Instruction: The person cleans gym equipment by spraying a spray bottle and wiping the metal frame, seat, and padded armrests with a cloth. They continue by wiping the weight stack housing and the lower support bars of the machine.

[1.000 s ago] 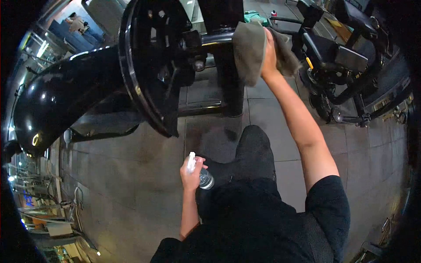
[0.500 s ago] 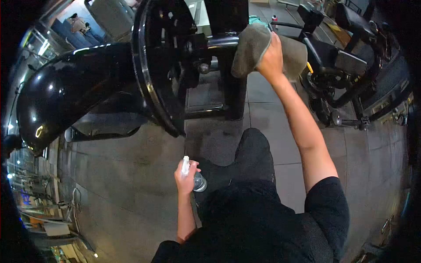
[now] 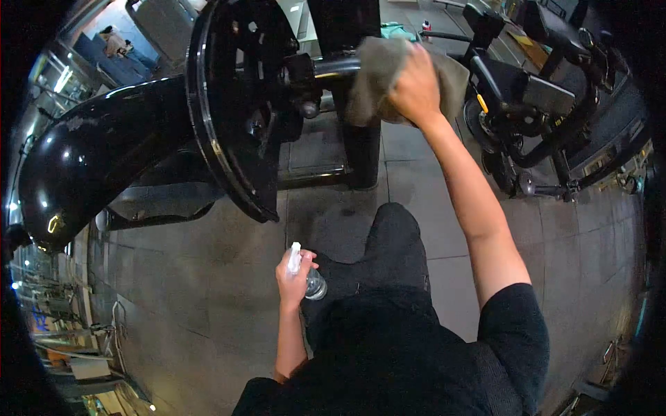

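My right hand is closed on a grey-brown cloth, which lies against the end of a shiny metal bar on a black gym machine. The cloth hides part of the bar, and its edges are slightly blurred. Lower down, near my leg, my left hand grips a clear spray bottle with a white trigger head. My left fingers wrap around the bottle's neck.
A thick black curved tube fills the left side. More black gym equipment stands at the right. Dark floor tiles stretch below. At the upper left a person is in the background.
My right hand and the cloth have shifted slightly left in view, and the hand's grip has turned. The machine also sits a little further left. My left hand still holds the spray bottle.
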Available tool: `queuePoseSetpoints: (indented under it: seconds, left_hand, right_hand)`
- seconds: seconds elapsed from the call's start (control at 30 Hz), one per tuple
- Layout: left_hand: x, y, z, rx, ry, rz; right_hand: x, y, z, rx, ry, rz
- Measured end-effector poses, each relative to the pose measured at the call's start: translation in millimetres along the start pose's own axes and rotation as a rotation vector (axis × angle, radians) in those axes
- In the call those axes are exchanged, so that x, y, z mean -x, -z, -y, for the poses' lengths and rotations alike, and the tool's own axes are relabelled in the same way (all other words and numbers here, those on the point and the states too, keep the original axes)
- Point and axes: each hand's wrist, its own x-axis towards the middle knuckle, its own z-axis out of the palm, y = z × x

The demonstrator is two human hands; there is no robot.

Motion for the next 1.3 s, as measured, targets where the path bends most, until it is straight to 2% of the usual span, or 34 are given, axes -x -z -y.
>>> queuePoseSetpoints:
  seconds: [0.03, 0.1, 0.17, 0.2, 0.23, 0.27, 0.33, 0.37, 0.4, 0.47, 0.53, 0.57, 0.63, 0.67, 0.73, 0.8, 0.83, 0.87, 0.9, 0.93, 1.0, 1.03, 1.07, 1.1, 1.13, 1.2, 1.23, 1.3]
  left_hand:
    - [2.4, 0.4, 1.4, 0.001, 0.006, -0.018]
    - [8.1, 4.9, 11.9, 0.010, 0.024, -0.024]
    - [6.8, 4.2, 14.5, 0.022, 0.026, -0.027]
    - [8.5, 2.6, 12.3, -0.014, 0.055, -0.009]
    - [7.5, 0.6, 10.0, -0.049, 0.083, 0.014]
    - [5.2, -1.8, 5.5, -0.054, 0.078, 0.013]
    - [3.5, -9.5, -1.7, -0.024, 0.032, 0.044]
    - [1.4, -9.5, 0.6, -0.049, -0.009, 0.057]
    - [3.0, -11.3, -2.4, -0.052, -0.002, 0.064]
    - [3.5, -13.5, -11.6, -0.015, 0.018, 0.044]
    - [6.4, -9.0, -9.3, -0.003, -0.013, 0.037]
    - [8.4, -6.2, -7.7, -0.005, -0.007, 0.025]
    - [18.7, 3.6, -3.6, -0.015, 0.013, 0.011]
    - [19.0, 6.5, 1.7, -0.021, 0.003, 0.009]
    - [19.3, 8.6, 5.6, -0.023, -0.009, 0.001]
    - [16.3, 6.8, 4.7, -0.046, 0.020, 0.028]
    - [12.1, 1.6, 1.8, -0.048, 0.015, 0.036]
    - [7.7, -5.2, -2.4, -0.069, -0.013, 0.066]
    - [2.2, -13.8, -5.8, -0.089, -0.041, 0.103]
    - [-4.7, -23.9, -8.3, -0.096, -0.039, 0.124]
    - [-15.0, -43.1, -14.2, -0.055, -0.059, 0.159]
    - [-20.4, -52.3, -21.2, -0.079, -0.081, 0.169]
    - [-24.8, -62.2, -29.4, -0.082, -0.082, 0.173]
    - [-27.5, -72.2, -37.7, -0.083, -0.161, 0.164]
    - [-26.4, -80.6, -45.5, -0.084, -0.230, 0.145]
    - [-19.7, -88.6, -62.7, -0.037, -0.182, 0.129]
    - [-17.0, -90.2, -60.4, 0.008, -0.178, 0.113]
    - [-15.4, -93.1, -57.3, -0.021, -0.192, 0.072]
  right_hand:
    - [-3.9, -5.0, 6.3, -0.004, 0.010, -0.005]
    - [-8.7, -12.3, 39.0, -0.082, -0.238, -0.243]
    - [-4.1, -40.5, 76.1, 0.209, -0.263, 0.034]
    - [-23.2, -42.8, 119.4, 0.122, -0.173, 0.246]
    - [-30.0, -53.8, 133.2, -0.077, -0.186, -0.074]
    - [-31.0, -55.2, 129.2, -0.078, -0.190, -0.080]
    - [-23.4, -51.9, 112.5, -0.129, -0.003, -0.119]
    - [-17.6, -47.1, 94.2, -0.153, 0.088, -0.038]
    - [-13.9, -46.1, 65.4, -0.129, 0.216, -0.052]
    - [8.5, -34.5, 26.6, 0.002, 0.027, 0.129]
    - [23.2, -10.8, -15.8, -0.115, -0.048, -0.051]
    - [20.4, -16.1, -9.9, -0.119, -0.037, -0.058]
    - [27.9, -30.3, 14.3, -0.289, -0.420, -0.293]
    - [25.5, -38.8, 23.8, -0.295, -0.415, -0.296]
    - [12.1, -48.9, 45.9, -0.288, -0.629, -0.480]
    - [2.7, -48.8, 60.5, -0.257, -0.658, -0.552]
    - [3.6, -46.1, 67.7, 0.027, -0.512, -0.298]
    - [1.8, -47.7, 78.9, 0.171, -0.367, -0.134]
    - [-1.6, -47.4, 90.6, 0.299, -0.200, 0.003]
    - [-11.1, -48.6, 107.3, 0.291, -0.039, 0.046]
    - [-28.6, -37.0, 124.2, -0.330, -0.071, -0.113]
    - [-27.9, -28.8, 114.8, -0.322, -0.083, -0.114]
    - [-26.0, -19.6, 102.7, -0.189, 0.005, -0.022]
    - [-22.2, -12.9, 90.6, -0.062, 0.101, 0.072]
    - [-16.8, -11.3, 71.9, -0.077, 0.108, 0.080]
    - [7.4, -18.5, 30.1, -0.188, 0.301, 0.017]
    - [18.6, -16.5, 12.0, 0.003, 0.316, 0.010]
    - [15.3, -2.6, -12.6, 0.017, 0.279, 0.047]
